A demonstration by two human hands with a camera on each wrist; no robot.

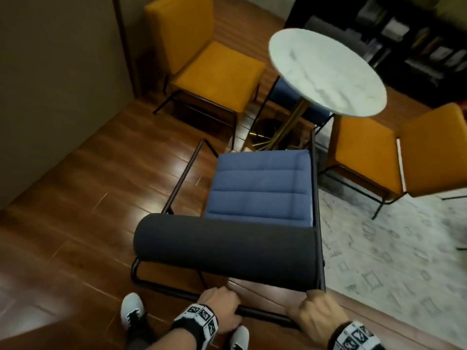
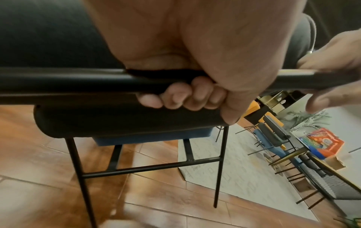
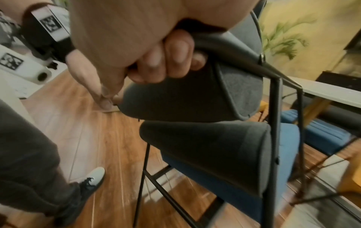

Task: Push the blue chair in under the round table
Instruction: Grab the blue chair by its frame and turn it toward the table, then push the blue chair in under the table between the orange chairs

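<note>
The blue chair [image 1: 260, 185] stands in the middle of the head view, with a blue seat, a dark grey roll backrest [image 1: 225, 256] and a black metal frame. Its front edge sits close to the gold foot of the round white marble table [image 1: 326, 74], which stands beyond it. My left hand [image 1: 219, 306] grips the black top bar [image 2: 78, 80] of the chair's back, fingers [image 2: 183, 97] curled under it. My right hand [image 1: 316, 311] grips the same bar near its right corner, fingers [image 3: 171, 61] wrapped round it. The chair [image 3: 224, 154] looks tilted in the right wrist view.
A yellow chair [image 1: 209, 69] stands left of the table and another yellow chair [image 1: 394, 152] stands to its right. A second blue chair [image 1: 285, 89] sits tucked under the table's far side. A pale rug [image 1: 394, 248] covers the floor on the right. My white shoes [image 1: 131, 311] are just behind the chair.
</note>
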